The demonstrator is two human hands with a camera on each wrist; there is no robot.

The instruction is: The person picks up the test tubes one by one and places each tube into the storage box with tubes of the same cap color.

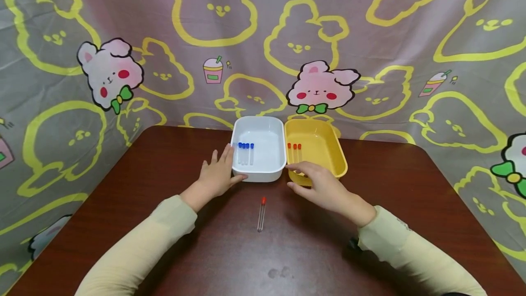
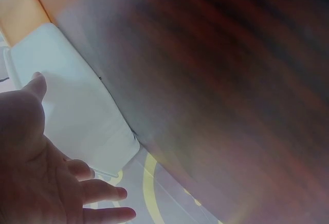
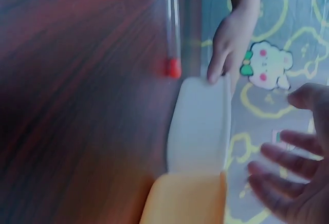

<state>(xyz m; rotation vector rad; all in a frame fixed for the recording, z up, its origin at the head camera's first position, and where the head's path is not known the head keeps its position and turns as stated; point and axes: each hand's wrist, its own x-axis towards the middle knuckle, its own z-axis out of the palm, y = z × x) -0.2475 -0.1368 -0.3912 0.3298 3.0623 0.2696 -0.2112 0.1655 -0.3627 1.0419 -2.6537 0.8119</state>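
My left hand (image 1: pixel 216 173) rests at the left side of the white tub (image 1: pixel 260 177), fingers spread and thumb at its front rim. Inside that tub several blue-capped tubes (image 1: pixel 245 154) stand in a row along the left. My right hand (image 1: pixel 322 186) hovers over the front of the yellow tub (image 1: pixel 338 159), fingers loosely bent with nothing between them. Red-capped tubes (image 1: pixel 294 152) lie in the yellow tub at its left, their lower ends partly hidden. On the table in front of the tubs lies a single clear test tube (image 1: pixel 261 216) with a red cap, apart from both hands.
The two tubs stand side by side near the back edge of the dark brown table (image 1: pixel 230 259). A patterned curtain (image 1: pixel 263 26) hangs close behind them and along both sides. A small dark object (image 1: pixel 353 244) shows beside the right sleeve.
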